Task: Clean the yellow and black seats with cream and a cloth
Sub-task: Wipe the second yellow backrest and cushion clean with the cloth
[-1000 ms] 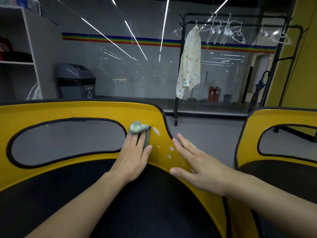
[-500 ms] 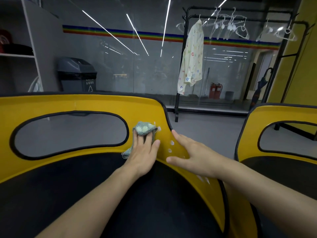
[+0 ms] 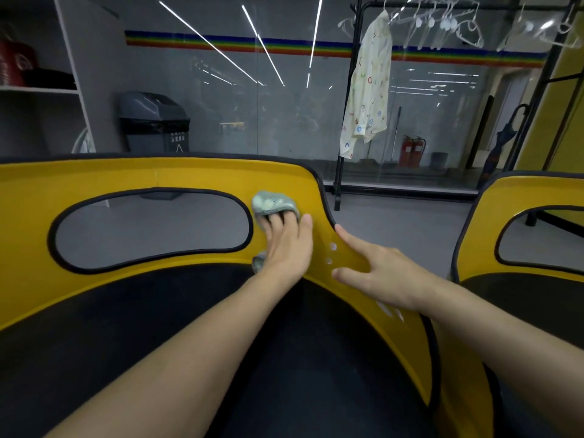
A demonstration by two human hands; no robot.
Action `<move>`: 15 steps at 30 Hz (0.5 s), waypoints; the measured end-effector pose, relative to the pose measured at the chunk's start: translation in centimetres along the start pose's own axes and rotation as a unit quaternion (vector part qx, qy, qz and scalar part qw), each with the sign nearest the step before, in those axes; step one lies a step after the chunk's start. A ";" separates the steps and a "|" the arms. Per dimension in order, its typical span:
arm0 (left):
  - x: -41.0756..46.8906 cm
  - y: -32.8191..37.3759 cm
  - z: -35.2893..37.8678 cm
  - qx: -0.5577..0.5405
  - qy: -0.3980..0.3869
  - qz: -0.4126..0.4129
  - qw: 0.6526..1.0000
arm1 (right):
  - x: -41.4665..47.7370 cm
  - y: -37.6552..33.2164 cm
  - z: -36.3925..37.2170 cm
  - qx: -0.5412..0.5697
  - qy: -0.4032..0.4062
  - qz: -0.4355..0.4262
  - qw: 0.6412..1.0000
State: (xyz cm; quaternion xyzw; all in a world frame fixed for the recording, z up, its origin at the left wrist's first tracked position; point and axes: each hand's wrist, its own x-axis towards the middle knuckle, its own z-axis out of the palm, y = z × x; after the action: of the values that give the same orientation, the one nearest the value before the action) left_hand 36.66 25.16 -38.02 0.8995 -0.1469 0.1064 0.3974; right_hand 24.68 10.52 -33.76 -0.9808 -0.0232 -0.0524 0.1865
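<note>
- Yellow seat [image 3: 189, 175] back, mid-frame, is getting wiped: left hand [image 3: 284, 248] is pressing cloth [image 3: 273, 202] flat, grip apart.
- Right hand [image 3: 379, 279] is bracing alongside, fingers spread.
- Cream dots [image 3: 332, 247] are waiting between them; second seat [image 3: 521, 191], frame right, probably undone.

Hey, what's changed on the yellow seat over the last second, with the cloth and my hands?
The left hand, pressing the cloth, slid slightly right along the yellow backrest toward the cream dabs. The large dab beside the cloth no longer shows, either wiped or under the thumb. A cloth end now peeks out below the palm. The right hand stays spread on the backrest's right end. Nothing was grasped or released.
</note>
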 end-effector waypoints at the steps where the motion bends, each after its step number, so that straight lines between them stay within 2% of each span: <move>1: -0.7 0.0 0.8 -0.025 -0.002 0.030 0.999 | 0.0 0.1 0.0 -0.001 0.004 0.002 1.000; 3: -2.8 -0.1 2.0 -0.028 -0.028 0.034 0.999 | 0.0 0.0 0.1 0.000 0.007 0.003 1.000; 5: -2.5 -0.2 2.3 -0.028 -0.063 -0.074 0.995 | -0.1 0.1 0.1 -0.001 0.008 0.000 1.000; 7: -1.2 0.7 1.3 -0.075 -0.084 -0.210 0.971 | 0.0 0.0 0.0 -0.001 0.005 0.000 1.000; 8: -0.7 1.1 0.8 -0.091 -0.079 -0.231 0.965 | -0.1 0.0 0.0 -0.002 0.005 -0.001 1.000; 9: -0.8 1.5 0.5 -0.094 -0.067 -0.218 0.969 | -0.1 0.0 0.0 -0.003 0.005 -0.001 1.000; 11: -1.2 1.9 0.0 -0.072 -0.013 -0.079 0.994 | -0.2 0.1 0.1 0.001 0.007 -0.001 1.000; 13: -0.7 1.0 -0.3 -0.042 0.047 0.056 0.996 | -0.2 0.1 0.2 0.011 0.007 -0.004 1.000; 14: -0.3 0.4 -0.2 -0.038 0.058 0.068 0.995 | -0.1 0.1 0.2 0.013 0.003 -0.003 1.000; 15: -0.2 -0.1 0.0 -0.035 0.060 0.041 0.997 | -0.1 0.1 0.1 0.012 0.000 -0.001 1.000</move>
State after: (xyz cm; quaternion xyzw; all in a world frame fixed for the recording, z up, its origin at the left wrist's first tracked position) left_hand 36.51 25.24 -38.14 0.8703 -0.1629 0.1710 0.4322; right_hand 24.62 10.52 -33.91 -0.9785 -0.0250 -0.0520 0.1980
